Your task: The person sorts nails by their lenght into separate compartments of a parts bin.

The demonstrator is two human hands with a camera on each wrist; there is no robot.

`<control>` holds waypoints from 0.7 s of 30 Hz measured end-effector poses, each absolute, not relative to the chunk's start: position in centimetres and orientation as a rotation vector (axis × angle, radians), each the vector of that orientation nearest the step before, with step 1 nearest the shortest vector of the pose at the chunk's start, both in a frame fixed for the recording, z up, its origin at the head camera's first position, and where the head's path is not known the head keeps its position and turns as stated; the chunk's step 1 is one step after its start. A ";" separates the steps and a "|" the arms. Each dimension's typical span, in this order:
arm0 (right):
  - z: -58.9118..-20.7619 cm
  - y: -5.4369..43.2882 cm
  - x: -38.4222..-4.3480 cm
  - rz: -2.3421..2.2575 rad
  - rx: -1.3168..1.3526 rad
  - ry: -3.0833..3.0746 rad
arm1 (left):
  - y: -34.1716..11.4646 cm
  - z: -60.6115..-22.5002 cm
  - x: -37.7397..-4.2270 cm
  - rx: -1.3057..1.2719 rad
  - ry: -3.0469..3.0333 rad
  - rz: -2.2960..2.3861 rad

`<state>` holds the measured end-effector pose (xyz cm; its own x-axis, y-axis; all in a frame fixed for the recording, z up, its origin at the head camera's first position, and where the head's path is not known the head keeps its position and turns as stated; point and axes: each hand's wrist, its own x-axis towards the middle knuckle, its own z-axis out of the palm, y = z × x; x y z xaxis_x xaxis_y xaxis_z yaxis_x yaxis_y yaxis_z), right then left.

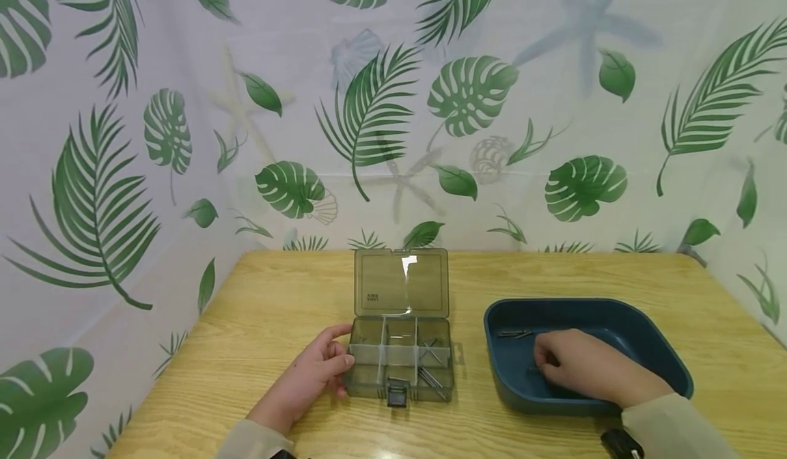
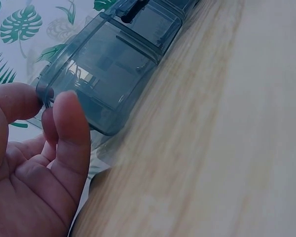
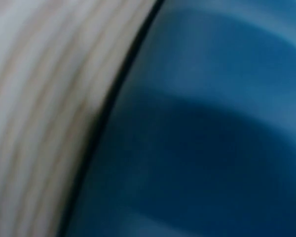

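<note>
A translucent grey compartment box (image 1: pixel 399 370) stands on the table with its lid (image 1: pixel 402 283) raised at the back. My left hand (image 1: pixel 316 367) holds the box's left side between thumb and fingers; the left wrist view shows this hand (image 2: pixel 44 158) at the corner of the box (image 2: pixel 108 74). Thin metal pins (image 1: pixel 433 382) lie in its right compartments. Inside the blue tray (image 1: pixel 501 384), my right hand (image 1: pixel 578 360) reaches down with curled fingers. A thin dark pin shows at its fingertips, apparently pinched, though mostly hidden. More pins (image 1: pixel 515 334) lie behind that hand.
Both containers stand on a wood-grain table (image 1: pixel 295 295), the tray to the right of the box. A white leaf-patterned cloth (image 1: pixel 399 138) hangs behind and at both sides. In the right wrist view, only the blurred tray (image 3: pixel 197 64) and table (image 3: pixel 44 98) show.
</note>
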<state>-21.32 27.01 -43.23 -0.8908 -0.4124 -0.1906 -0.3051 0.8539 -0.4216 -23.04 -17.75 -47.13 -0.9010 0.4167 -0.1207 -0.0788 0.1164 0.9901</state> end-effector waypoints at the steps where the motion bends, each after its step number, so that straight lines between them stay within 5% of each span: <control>1: -43.2 27.0 -21.3 -0.567 -0.549 2.763 | -17.7 -47.1 -23.0 0.332 2.033 1.839; 21: -41.0 25.3 -20.4 -0.805 -0.637 2.859 | -17.5 -46.8 -22.9 0.344 2.022 1.849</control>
<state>-20.42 25.26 -41.04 -0.9069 -0.4211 0.0136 -0.3663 0.7723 -0.5190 -22.88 -17.55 -46.85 -0.8987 0.4244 -0.1104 -0.0722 0.1051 0.9918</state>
